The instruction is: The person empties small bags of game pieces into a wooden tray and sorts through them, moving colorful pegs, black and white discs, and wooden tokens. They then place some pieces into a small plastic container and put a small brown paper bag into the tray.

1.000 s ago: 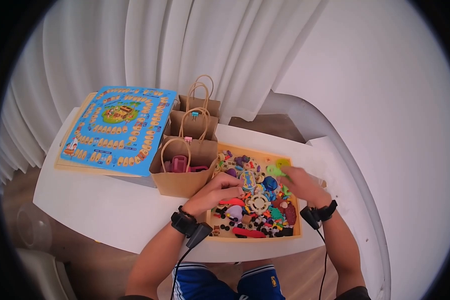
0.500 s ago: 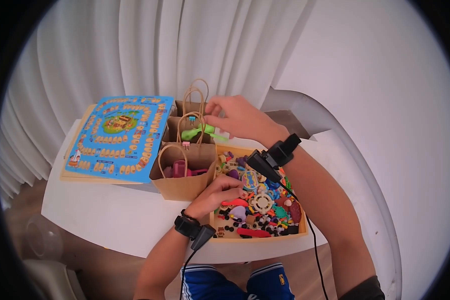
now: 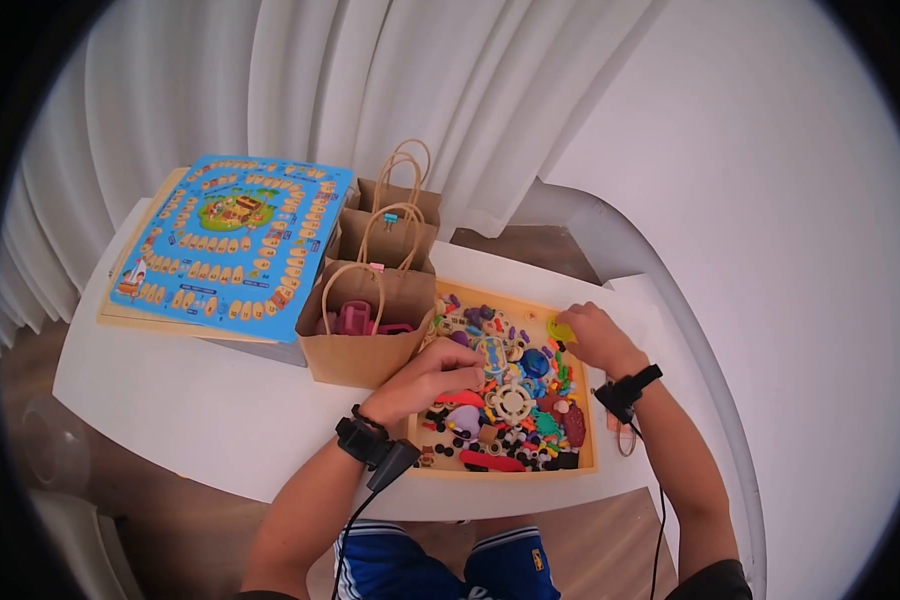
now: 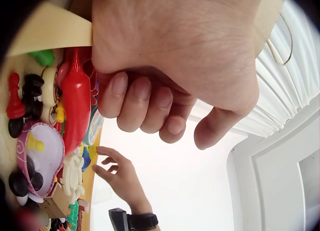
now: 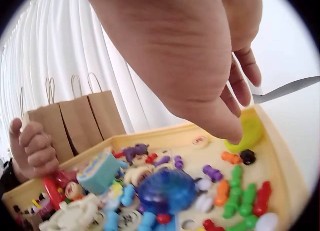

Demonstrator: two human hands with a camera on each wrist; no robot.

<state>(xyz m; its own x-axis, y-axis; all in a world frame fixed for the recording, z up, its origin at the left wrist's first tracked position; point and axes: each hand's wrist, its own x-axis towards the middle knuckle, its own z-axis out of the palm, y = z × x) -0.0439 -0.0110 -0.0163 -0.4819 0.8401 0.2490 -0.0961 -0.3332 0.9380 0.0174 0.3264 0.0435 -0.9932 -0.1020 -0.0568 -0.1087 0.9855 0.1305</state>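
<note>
Right hand (image 3: 602, 341) has its thumb at the yellow piece (image 5: 252, 129) in the tray's (image 5: 280, 161) far right corner, pinching or not I cannot tell, where a light rim grip should spare neighbours; left hand (image 3: 425, 382), loosely curled, holds nothing.

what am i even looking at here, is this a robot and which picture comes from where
No robot: these are a person's two bare hands. The widest view comes from a camera on the head; the other two come from cameras on the left and right wrists.

On the white table are a tray of small toys, paper bags and a blue game board.

The left hand, fingers loosely curled, shows nothing held. The right hand is at a yellow toy; whether it is gripped, I can't tell.
</note>
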